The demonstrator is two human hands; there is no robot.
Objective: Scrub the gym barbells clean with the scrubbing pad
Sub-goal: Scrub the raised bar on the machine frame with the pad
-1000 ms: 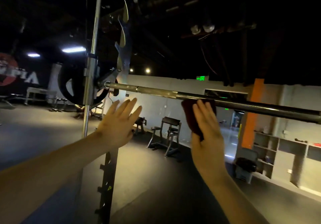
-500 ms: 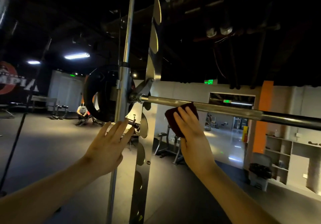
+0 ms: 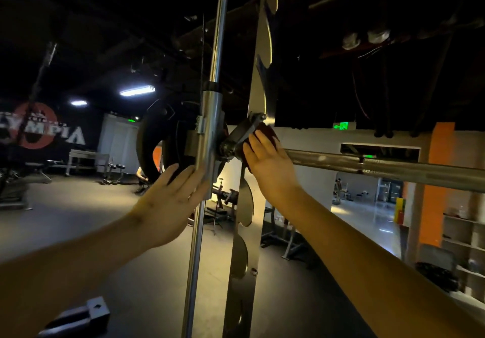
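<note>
So the biggest thing in shot is the Smith machine frame: the notched upright (image 3: pixel 262 75) is run top to bottom through the middle, with the chrome guide rod (image 3: pixel 219 49) set just to its left; the barbell (image 3: pixel 380 166) is carried in from the right edge to that rod, where its knurled shaft is joined to the sliding sleeve, which is probably why it can't roll away while rubbed; a black weight plate (image 3: pixel 151 148) is loaded on the far side of the rod, half hidden behind it. The left hand (image 3: pixel 170 201) is held flat, fingers straight and together, nothing gripped, fingertips laid at the sleeve; contact can't be confirmed in this dim light, but it looks like the frame is being steadied. The right hand (image 3: pixel 267 164) is spread over the inner end of the bar, fingers extended and pressed rather than curled, so the pad is trapped between hand and steel; whether the thumb is hooked underneath can't be told. The locking hook (image 3: pixel 244 133) is angled up toward the notches right beside those fingers. The scrubbing pad (image 3: pixel 270 130), dark red, is mostly covered, only its top edge shown above the fingertips, right where bar meets hook; that corner is judged to be the bit being cleaned, and snagging on the hook should be watched for.
</note>
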